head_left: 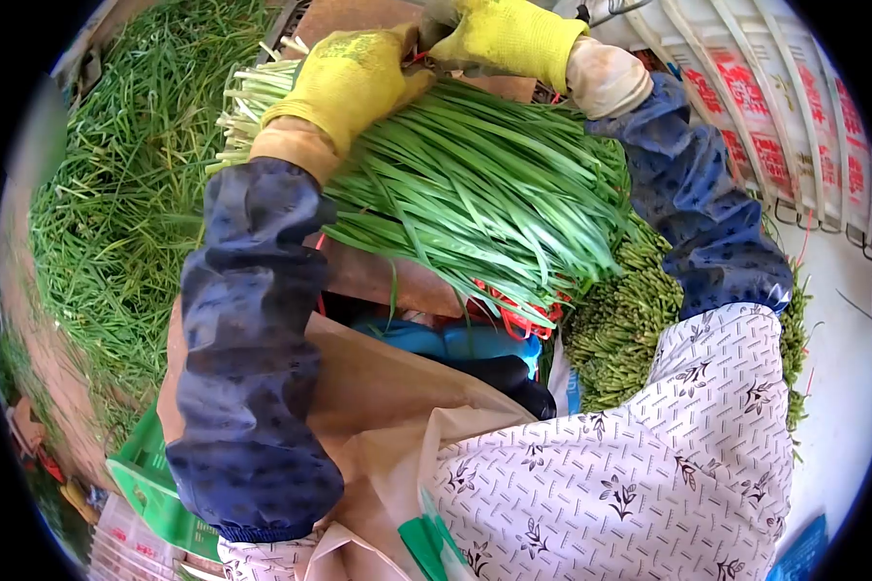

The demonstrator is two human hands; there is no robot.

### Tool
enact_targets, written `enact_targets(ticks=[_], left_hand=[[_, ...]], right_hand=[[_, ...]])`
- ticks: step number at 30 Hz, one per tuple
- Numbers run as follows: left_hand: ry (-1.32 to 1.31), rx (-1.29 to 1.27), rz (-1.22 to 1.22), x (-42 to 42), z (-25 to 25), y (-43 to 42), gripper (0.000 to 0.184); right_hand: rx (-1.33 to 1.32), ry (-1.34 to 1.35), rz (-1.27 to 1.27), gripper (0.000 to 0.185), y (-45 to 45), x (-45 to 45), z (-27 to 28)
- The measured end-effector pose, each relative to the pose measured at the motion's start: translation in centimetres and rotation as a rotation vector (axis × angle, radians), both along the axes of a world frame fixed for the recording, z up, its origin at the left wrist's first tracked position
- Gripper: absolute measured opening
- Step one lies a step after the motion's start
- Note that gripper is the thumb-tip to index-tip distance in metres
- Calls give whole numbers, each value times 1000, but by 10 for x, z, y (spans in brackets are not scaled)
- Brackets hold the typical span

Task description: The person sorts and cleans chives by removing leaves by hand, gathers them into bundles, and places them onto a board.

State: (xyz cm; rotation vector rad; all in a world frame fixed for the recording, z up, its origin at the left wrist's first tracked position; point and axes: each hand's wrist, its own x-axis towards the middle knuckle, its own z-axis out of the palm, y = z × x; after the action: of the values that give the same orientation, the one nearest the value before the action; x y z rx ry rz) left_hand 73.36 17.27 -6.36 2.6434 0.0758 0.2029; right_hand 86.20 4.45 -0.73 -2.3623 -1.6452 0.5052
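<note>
A large bundle of long green leafy stalks (475,184) lies across a brown board (397,276), its pale cut ends toward the left. My left hand (354,82), in a yellow glove, rests on top of the bundle near the pale ends, fingers bent together. My right hand (504,39), also yellow-gloved, is at the bundle's far side, close to my left fingertips. A bit of red tie shows between the two hands. What the fingers pinch is too small to make out.
Loose green leaves (136,184) are heaped at the left. More bundled stalks (620,339) stand at the right, below the bundle. Red ties (518,315) hang by the board. White crates with red print (765,107) are at the upper right, a green crate (155,484) at lower left.
</note>
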Motion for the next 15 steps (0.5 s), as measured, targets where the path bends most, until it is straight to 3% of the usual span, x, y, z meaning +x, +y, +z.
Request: enact_targets(ticks=[3,4,6,7,8,11,14,15], left_hand=[[63,-48,-4,-4,-3,4,29],[49,-36,26,-5,-6,2,28],[-294,-87,65,-10,-24,1,25],[-249,-42,59,-13,-9,-2,24],[-202,3,54,-22,7,-6,23],[-179,83,-69,-33,7,-6,27],[-296,175,-11,-40,-5,-8,30],[-254,232,15,-38,-7,-7,33]], right_hand=[[201,-9,-273,41,-24,-56,45],[335,-3,-233,37,-35,-71,46],[529,19,-12,31,-55,-103,24],[509,41,34,29,-62,-122,10],[256,-4,54,28,-63,-140,13],[435,-26,-7,22,-80,-144,-46],[574,31,22,29,-84,-144,-54],[668,5,-70,30,-86,-150,-40]])
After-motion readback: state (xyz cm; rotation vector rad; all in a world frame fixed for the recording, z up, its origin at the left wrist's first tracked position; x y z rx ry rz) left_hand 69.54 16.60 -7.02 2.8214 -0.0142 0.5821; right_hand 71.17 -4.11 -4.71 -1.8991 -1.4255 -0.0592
